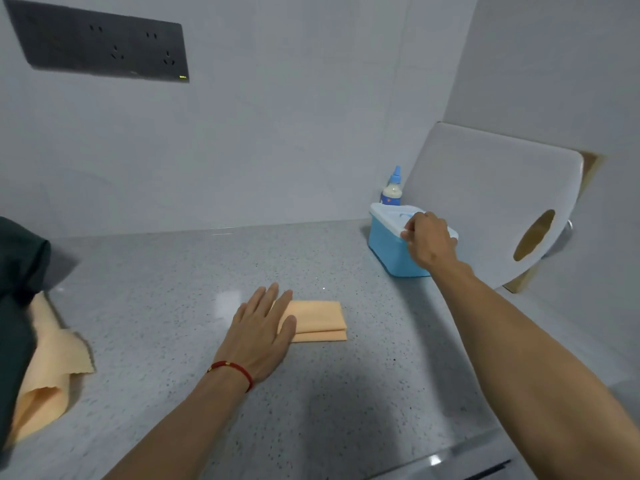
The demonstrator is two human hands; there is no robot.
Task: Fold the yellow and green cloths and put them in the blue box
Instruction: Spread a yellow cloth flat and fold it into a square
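Our left hand (261, 332) lies flat, fingers straight, on the folded rectangular yellow-orange cloth (318, 321), whose long axis runs sideways out past our fingertips to the right. Beyond our right hand (428, 241), which grips the pale lid's near edge, sits the blue plastic box (389, 249), with a small blue-capped bottle (392, 188) and white cutting board (491, 202) behind. Far off our left wrist lies a crumpled yellow-orange cloth (48, 368) under a dark green cloth (17, 289).

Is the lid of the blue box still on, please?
Yes: the pale lid sits flat across the blue box, with the right hand gripping its near edge.
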